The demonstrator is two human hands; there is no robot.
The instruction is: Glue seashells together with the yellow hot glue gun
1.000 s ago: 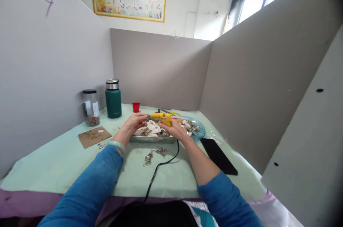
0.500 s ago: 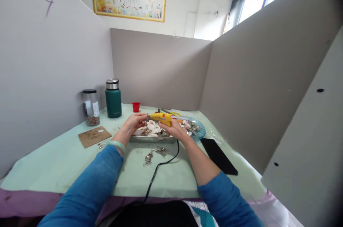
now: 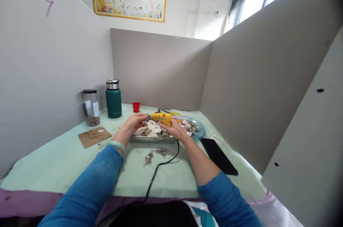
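My right hand (image 3: 174,128) is closed around the handle of a yellow glue gun (image 3: 162,118), whose nozzle points left. At that nozzle, my left hand (image 3: 135,122) pinches something small; it is too tiny to make out. Both hands are above a metal tray (image 3: 152,139) heaped with pale seashells (image 3: 152,129). A black cord (image 3: 158,169) runs from the glue gun down over the table's front edge. Between my forearms, in front of the tray, lie small silvery metal clips (image 3: 148,158) in two loose clusters.
A blue glass plate (image 3: 202,132) with shell pieces is right of the tray, a black flat slab (image 3: 219,156) nearer me. At left are a brown board (image 3: 93,137), a clear jar (image 3: 91,109) and a green flask (image 3: 113,102). A red cup (image 3: 136,107) stands behind. Grey partitions enclose the table.
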